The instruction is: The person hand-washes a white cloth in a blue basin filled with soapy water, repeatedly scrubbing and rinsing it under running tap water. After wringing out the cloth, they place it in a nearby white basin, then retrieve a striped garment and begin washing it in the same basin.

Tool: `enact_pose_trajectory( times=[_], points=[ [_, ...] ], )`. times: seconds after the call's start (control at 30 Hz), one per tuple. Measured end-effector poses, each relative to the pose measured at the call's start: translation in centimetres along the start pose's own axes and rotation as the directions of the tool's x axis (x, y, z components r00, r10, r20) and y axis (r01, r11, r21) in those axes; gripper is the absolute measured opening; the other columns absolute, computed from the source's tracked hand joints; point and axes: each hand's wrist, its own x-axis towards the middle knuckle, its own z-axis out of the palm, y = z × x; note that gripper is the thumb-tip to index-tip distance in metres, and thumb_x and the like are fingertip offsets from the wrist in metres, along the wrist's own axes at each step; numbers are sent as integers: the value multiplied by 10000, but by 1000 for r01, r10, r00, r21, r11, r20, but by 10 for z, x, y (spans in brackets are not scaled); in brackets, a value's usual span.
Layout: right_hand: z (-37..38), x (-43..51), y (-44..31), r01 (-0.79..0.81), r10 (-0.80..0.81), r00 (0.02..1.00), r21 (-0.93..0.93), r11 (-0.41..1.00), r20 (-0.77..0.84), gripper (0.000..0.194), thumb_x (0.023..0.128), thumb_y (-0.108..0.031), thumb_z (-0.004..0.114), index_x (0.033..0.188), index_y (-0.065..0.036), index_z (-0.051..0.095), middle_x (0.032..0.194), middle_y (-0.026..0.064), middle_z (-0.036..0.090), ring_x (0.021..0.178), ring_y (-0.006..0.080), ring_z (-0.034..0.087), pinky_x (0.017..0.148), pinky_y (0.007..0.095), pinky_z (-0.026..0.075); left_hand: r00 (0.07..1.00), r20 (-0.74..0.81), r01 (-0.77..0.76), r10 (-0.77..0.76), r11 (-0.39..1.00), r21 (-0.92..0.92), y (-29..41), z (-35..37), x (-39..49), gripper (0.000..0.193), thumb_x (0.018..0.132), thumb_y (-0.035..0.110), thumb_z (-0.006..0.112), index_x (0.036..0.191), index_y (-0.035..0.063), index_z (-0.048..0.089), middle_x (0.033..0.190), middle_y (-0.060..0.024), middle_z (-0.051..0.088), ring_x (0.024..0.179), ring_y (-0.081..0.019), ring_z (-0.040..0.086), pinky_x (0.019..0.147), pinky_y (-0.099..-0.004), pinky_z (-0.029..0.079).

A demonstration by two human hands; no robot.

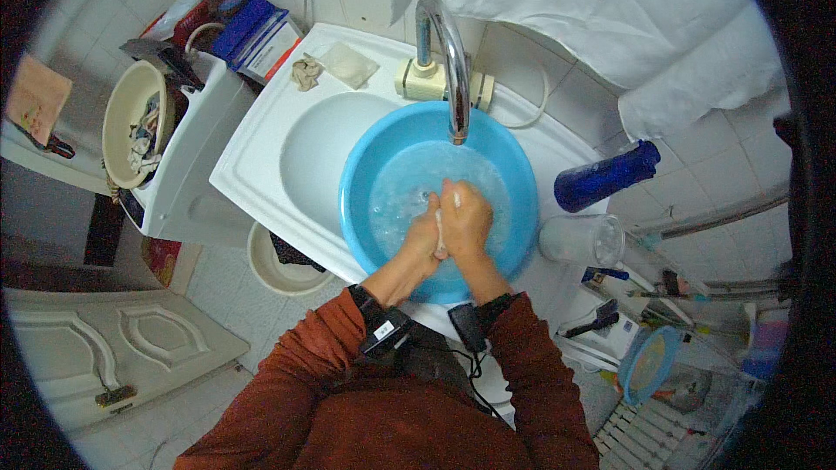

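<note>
My left hand (421,235) and my right hand (467,219) press together over a light-blue plastic basin (356,173). Both grip a small, pale, wet thing (440,230), probably a cloth; most of it is hidden by my fingers. Cloudy water with bubbles (392,202) fills the lower part of the basin below them. The basin sits in a white washbasin (307,143), covering its right side. A curved chrome faucet (457,78) reaches over the basin's far rim, its spout just beyond my hands. No stream from it is visible.
A crumpled beige cloth (305,72) and a clear packet (349,66) lie on the sink's back ledge. To the right are a dark-blue bottle (604,176) and a clear jar (581,240). A cream basin with clothes (114,124) rests on the washing machine (196,176) at left.
</note>
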Motion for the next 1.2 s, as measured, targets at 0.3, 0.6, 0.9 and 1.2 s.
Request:
enact_pose_trajectory(
  times=[0.3, 0.6, 0.9, 1.2],
  points=[
    [8, -3, 15, -68, 64, 989, 28, 997, 135, 264, 841, -311, 524, 775, -63, 584, 775, 194, 594, 665, 381, 574, 573, 458, 437, 998, 29, 57, -62, 986, 157, 11, -8, -6, 322, 919, 362, 431, 955, 57, 529, 739, -63, 572, 625, -232, 543, 568, -379, 455],
    [-5, 17, 31, -218, 206, 973, 119, 969, 107, 380, 869, -373, 477, 896, -20, 613, 805, 189, 612, 740, 365, 587, 602, 419, 442, 980, 199, -5, -19, 993, 119, 61, 9, -43, 426, 867, 518, 469, 861, 100, 546, 667, -10, 525, 504, -76, 461, 359, -209, 304],
    [-47, 23, 68, -349, -111, 855, 721, 598, 507, 192, 849, -101, 546, 1014, -5, 526, 848, 75, 574, 810, 174, 567, 719, 311, 451, 967, 236, -180, 92, 906, 383, 83, -2, -54, 312, 823, 316, 624, 1017, 84, 550, 841, -23, 599, 672, -114, 563, 499, -243, 452],
    [-22, -9, -19, 477, -479, 878, 121, 871, -11, 220, 801, -197, 595, 646, -47, 553, 719, 115, 553, 578, 254, 555, 502, 357, 417, 855, 503, 23, 128, 959, -284, 32, 2, -16, 331, 894, 328, 517, 1085, 57, 510, 919, -40, 588, 789, -160, 574, 678, -304, 492]
  ],
)
